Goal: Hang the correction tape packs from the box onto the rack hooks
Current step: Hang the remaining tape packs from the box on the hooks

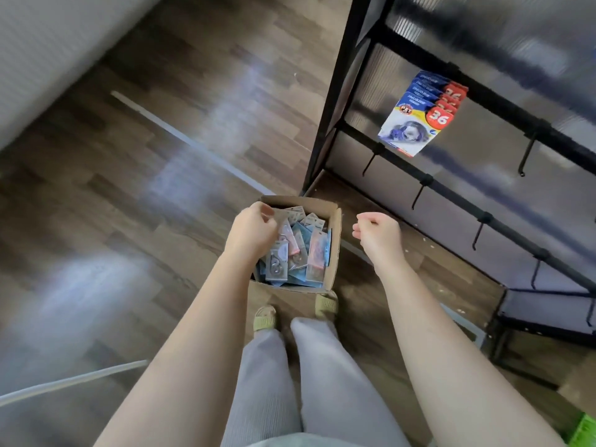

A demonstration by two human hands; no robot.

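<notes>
View: head camera, looking down past the person's arms and legs to the floor.
Box: open brown cardboard carton standing on the wooden floor, just beyond the person's feet and beside the near corner of the rack.
Correction tape packs: loose heap filling the box; flat carded blister packs in grey, light blue and pink, each with a hang tab at one end; they lie at mixed angles, overlapping. Print too small to read.
Left hand: over the left side of the box, fingers curled downward into the packs. Whether it actually holds a pack cannot be told, as the fingertips are hidden.
Right hand: raised to the right of the box, apart from it, fingers loosely curled with nothing in them.
Rack: black metal frame at the right, with horizontal bars and a pale ribbed back panel.
Hooks: black pegs projecting from the bars; those on the lower bars are bare.
Hung packs: a row of blue, white and yellow cards with a red "36" roundel, on one hook of an upper bar, far from the box.
Feet: in yellow-green slippers, near the box; grey trousers above.
</notes>
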